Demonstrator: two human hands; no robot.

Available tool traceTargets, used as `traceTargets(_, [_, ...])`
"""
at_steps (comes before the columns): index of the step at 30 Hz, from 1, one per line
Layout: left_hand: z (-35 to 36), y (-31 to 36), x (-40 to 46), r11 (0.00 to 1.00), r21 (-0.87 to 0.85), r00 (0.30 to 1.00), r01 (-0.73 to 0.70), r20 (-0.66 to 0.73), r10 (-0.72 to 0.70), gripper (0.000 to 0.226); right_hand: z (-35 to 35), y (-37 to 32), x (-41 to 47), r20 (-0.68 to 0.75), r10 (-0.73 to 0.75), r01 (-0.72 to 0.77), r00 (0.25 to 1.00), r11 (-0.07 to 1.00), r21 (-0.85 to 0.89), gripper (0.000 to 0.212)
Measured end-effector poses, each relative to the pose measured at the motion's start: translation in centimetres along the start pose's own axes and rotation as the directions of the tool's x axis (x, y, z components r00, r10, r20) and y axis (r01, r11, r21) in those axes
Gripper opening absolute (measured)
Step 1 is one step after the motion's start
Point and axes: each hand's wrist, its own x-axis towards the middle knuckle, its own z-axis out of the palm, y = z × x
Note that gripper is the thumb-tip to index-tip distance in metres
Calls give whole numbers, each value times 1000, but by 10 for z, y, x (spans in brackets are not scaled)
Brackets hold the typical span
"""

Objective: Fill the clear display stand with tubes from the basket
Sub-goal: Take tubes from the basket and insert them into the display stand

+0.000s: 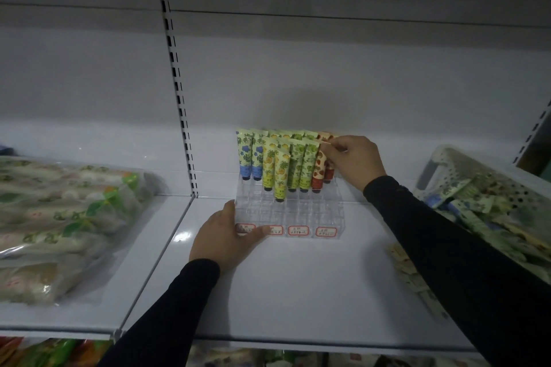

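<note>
1. Two hands work at one clear acrylic tiered display stand (pixel 298 211), which sits toward the back of the white metal shelf (pixel 298 292), roughly midway along its width.
2. Left hand (pixel 222 237) lies with fairly straight fingers against the stand's front left corner, thumb along the front face over a red-bordered price label (pixel 245 229); it grips nothing, and I judge it is there to keep the light stand from sliding while a tube goes in.
3. Right hand (pixel 354 162) pinches the crimped top of a red-and-cream patterned tube (pixel 317 171) at the stand's right end, cap down. Holding it by the top seems meant to steer the cap into its slot; whether it is fully seated cannot be told.
4. Inside the stand, the back tiers hold upright tubes grouped by colour: blue-flowered tubes (pixel 246 155) at the left, yellow fruit-patterned tubes (pixel 281 174) next, green leaf-patterned tubes (pixel 305 165) after them, red ones at the right. Front tiers show bare slots, so I judge plenty of filling is left.
5. Over at the shelf's right edge, a pale perforated plastic basket (pixel 459 164) holds a loose heap of more patterned tubes, some spilling toward the front.
6. On the neighbouring shelf to the left, a clear plastic bag of packaged goods (pixel 65 223) lies flat.
</note>
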Motion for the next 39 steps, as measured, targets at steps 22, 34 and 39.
traceTargets(22, [-2, 4, -3, 999, -1, 999, 33, 9, -33, 77, -64, 107, -47, 157, 286, -134, 945, 778, -614, 36])
traceTargets(34, [-3, 8, -5, 999, -3, 999, 32, 19, -32, 77, -55, 107, -45, 230, 195, 23, 953, 713, -700, 35])
traceTargets(39, [-3, 7, -5, 1000, -6, 999, 27, 21, -27, 76, -58, 103, -43, 174, 61, 65, 983, 767, -638, 32])
